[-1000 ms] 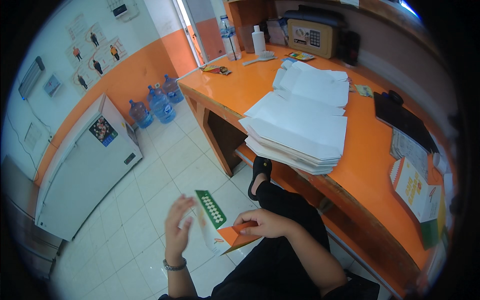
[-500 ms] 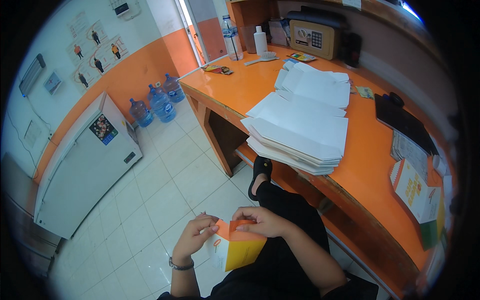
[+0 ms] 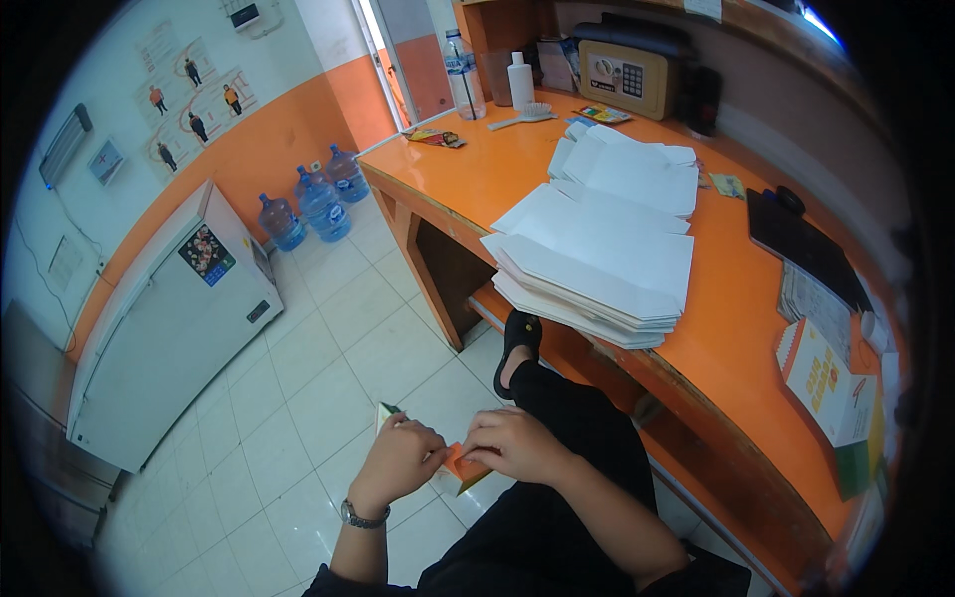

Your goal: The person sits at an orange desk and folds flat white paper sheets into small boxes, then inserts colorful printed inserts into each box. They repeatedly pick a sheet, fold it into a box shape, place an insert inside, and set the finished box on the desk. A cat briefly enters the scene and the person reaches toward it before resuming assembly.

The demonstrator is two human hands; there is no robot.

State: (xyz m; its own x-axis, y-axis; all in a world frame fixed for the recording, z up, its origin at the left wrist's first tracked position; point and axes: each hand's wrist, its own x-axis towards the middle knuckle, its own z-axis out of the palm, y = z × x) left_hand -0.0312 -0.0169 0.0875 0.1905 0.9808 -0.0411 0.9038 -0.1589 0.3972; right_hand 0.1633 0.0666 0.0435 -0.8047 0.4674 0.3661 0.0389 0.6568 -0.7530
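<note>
A small folding carton (image 3: 461, 471) in orange, yellow, white and green is held low in front of my lap. My left hand (image 3: 402, 454) curls over its left part, and a green and white end sticks out past the knuckles. My right hand (image 3: 519, 444) is closed at the orange flap, its fingertips close to the left thumb. Both hands cover much of the carton, so the folds between them cannot be made out. Beyond the right hand, a thick stack of flat white cartons (image 3: 597, 254) lies on the orange desk (image 3: 736, 289).
At the desk's right side lie a printed flat carton (image 3: 826, 383) and a black tablet-like panel (image 3: 806, 239). Toward the back stand a safe (image 3: 625, 78), a white bottle (image 3: 519, 80) and a water bottle (image 3: 463, 75), with a hairbrush (image 3: 522, 116). A chest freezer (image 3: 174, 338) is at left.
The carton has been turned and tilted, so its yellow side is mostly out of sight and a green end shows at left. My left hand has rolled over it, its back now upward.
</note>
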